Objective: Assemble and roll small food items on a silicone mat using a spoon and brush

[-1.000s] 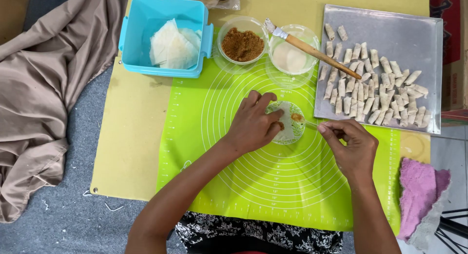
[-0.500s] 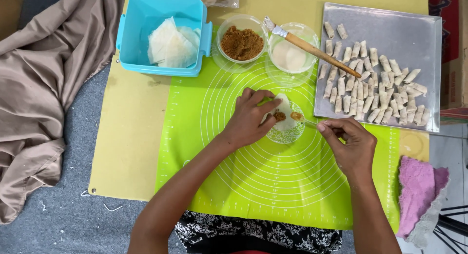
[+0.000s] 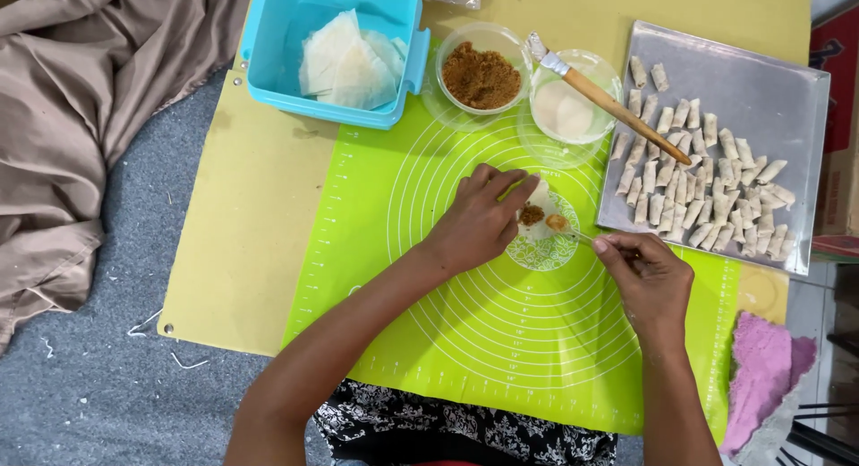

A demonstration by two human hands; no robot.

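- Left hand [image 3: 479, 222] pins wrapper [image 3: 540, 217] flat on mat [image 3: 465, 341]; a slip could shift it.
- Right hand [image 3: 646, 273] pinches spoon [image 3: 580, 236]; filling [image 3: 531, 215] could spill off wrapper.
- Overfill may tear it.

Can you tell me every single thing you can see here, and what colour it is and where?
Mat: one, lime green, middle.
Board: one, tan, under the mat.
Box: one, blue, top left, holds white wrapper sheets.
Filling bowl: one, clear, brown crumbs.
Paste bowl: one, clear, whitish.
Brush: one, wooden, across that bowl.
Tray: one, silver, right.
Rolls: many, pale, on the tray.
Wrapper: one, white, mat centre.
Cloths: brown left, pink lower right.
Left hand: on wrapper.
Right hand: holds thin tool.
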